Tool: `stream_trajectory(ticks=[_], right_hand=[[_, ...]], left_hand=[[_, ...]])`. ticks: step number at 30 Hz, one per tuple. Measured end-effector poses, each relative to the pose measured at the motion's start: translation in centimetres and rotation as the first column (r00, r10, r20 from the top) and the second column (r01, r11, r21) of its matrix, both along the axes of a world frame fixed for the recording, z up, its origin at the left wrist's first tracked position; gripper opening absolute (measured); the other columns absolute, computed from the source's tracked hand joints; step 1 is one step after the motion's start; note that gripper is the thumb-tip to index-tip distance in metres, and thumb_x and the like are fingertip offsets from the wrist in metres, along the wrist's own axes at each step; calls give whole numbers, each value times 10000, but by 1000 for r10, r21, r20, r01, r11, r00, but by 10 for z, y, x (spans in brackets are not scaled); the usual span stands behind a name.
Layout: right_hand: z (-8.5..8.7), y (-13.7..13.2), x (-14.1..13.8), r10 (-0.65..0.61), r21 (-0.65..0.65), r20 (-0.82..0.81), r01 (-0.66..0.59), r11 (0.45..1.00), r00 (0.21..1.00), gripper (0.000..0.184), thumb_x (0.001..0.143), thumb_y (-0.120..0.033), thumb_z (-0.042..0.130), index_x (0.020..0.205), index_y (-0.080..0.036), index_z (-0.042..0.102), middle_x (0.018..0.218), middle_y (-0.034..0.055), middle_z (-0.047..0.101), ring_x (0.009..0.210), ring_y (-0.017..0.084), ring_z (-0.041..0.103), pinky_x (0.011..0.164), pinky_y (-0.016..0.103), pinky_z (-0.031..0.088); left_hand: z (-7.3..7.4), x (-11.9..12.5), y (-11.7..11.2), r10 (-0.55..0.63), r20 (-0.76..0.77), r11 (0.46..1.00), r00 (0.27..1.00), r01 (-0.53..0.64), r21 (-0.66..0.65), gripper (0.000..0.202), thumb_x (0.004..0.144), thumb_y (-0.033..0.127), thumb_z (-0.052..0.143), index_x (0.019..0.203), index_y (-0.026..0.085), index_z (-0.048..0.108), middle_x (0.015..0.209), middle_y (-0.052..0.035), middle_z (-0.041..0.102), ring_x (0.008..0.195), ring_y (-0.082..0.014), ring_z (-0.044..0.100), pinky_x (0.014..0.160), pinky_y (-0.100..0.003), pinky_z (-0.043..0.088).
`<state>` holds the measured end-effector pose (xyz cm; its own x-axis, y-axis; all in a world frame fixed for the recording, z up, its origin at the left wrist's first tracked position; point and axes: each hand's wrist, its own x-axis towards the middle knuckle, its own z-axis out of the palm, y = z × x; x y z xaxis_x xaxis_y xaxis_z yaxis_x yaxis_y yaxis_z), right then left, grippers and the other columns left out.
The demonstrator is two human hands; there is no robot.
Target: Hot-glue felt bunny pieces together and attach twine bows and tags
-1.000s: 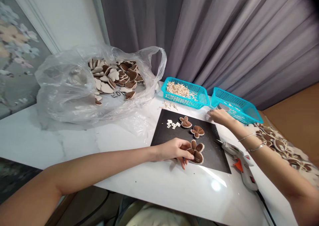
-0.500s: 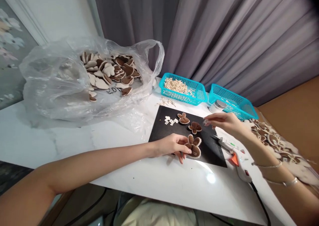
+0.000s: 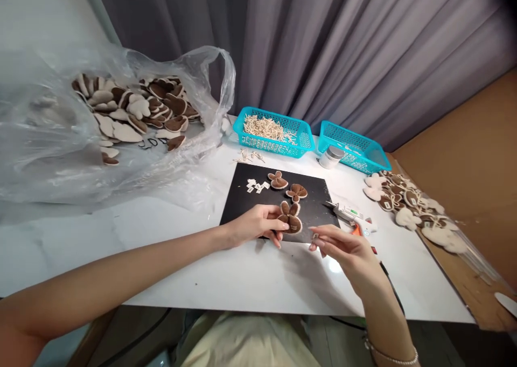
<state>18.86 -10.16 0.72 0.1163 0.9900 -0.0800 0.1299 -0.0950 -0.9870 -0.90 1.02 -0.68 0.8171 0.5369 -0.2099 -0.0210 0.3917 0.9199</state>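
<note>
My left hand (image 3: 258, 224) pinches the edge of a brown and cream bunny-shaped felt piece (image 3: 292, 220) that lies on the near edge of a black mat (image 3: 238, 208). My right hand (image 3: 343, 250) hovers just right of that piece, over the mat's near right corner. Its thumb and fingertips are pinched on something tiny that I cannot make out. Two more felt pieces (image 3: 278, 180) (image 3: 297, 191) lie farther back on the mat, beside several small white labels (image 3: 257, 185).
A glue gun (image 3: 350, 215) lies right of the mat. Behind stand a teal basket of pale sticks (image 3: 274, 132), a second teal basket (image 3: 350, 149) and a silver tin (image 3: 332, 156). A plastic bag of felt pieces (image 3: 121, 113) fills the left; more pieces (image 3: 404, 201) lie right.
My right hand came back from the far teal basket to the mat's near edge, fingers now pinched. The left hand kept its hold on the felt piece. The view swung to the right.
</note>
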Motion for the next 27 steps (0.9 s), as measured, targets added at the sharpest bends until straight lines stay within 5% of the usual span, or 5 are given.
stream_trajectory(ticks=[4, 8, 15, 27], right_hand=[[-6, -4, -4, -41, -31, -51, 40, 999, 998, 306, 728, -333, 692, 1029, -278, 680, 832, 14, 640, 744, 163, 626, 702, 314, 522], [-13, -2, -7, -118, 27, -67, 120, 992, 991, 150, 717, -338, 701, 811, -228, 662, 825, 29, 641, 727, 169, 620, 715, 333, 531], [-16, -3, -12, -134, 197, 123, 109, 974, 983, 91, 790, -286, 625, 843, -246, 688, 857, 41, 641, 794, 184, 591, 705, 317, 501], [-9, 3, -35, -263, 193, 310, 211, 958, 914, 89, 752, -303, 643, 814, -251, 606, 781, 36, 671, 715, 206, 632, 681, 364, 522]], left_hand=[[3, 3, -1, 4, -48, 1000, 999, -3, 31, 252, 753, 246, 660, 952, 102, 606, 738, -21, 606, 602, -86, 562, 594, -246, 514], [8, 5, -3, -3, -131, 998, 991, 11, 58, 271, 762, 266, 651, 960, 84, 619, 669, -37, 644, 580, -104, 600, 597, -237, 509], [14, 8, -8, 47, -203, 997, 978, -35, 63, 288, 773, 225, 639, 1018, 77, 606, 732, -78, 706, 606, -144, 670, 604, -238, 517], [8, 9, -10, 55, -179, 997, 982, -46, 56, 356, 756, 222, 661, 1070, 84, 562, 825, -123, 727, 733, -203, 705, 728, -305, 543]])
